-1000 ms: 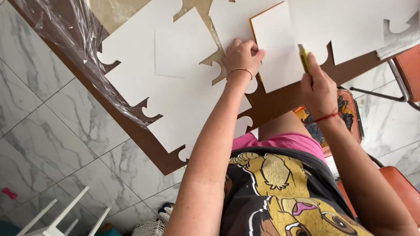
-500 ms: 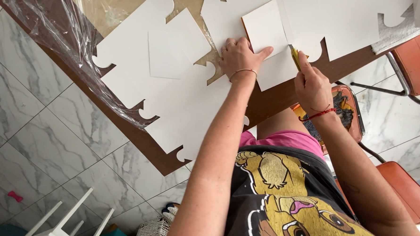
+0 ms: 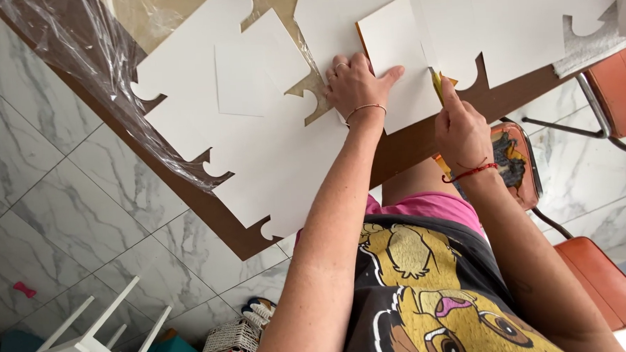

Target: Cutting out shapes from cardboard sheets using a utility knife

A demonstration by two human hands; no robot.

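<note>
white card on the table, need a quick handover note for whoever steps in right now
Left hand: flat, palm down, pressing on the small white rectangular card, holding it against the large white sheet.
Right hand: gripping a yellow-handled tool, its tip at the card's right edge.
Other things: another white card lies on the notched white sheet to the left; both sheets rest on the brown table.
Done: cannot tell how much of the edge has been worked.
Left: the tool is partway along the card's right edge; the other sides look untouched.
</note>
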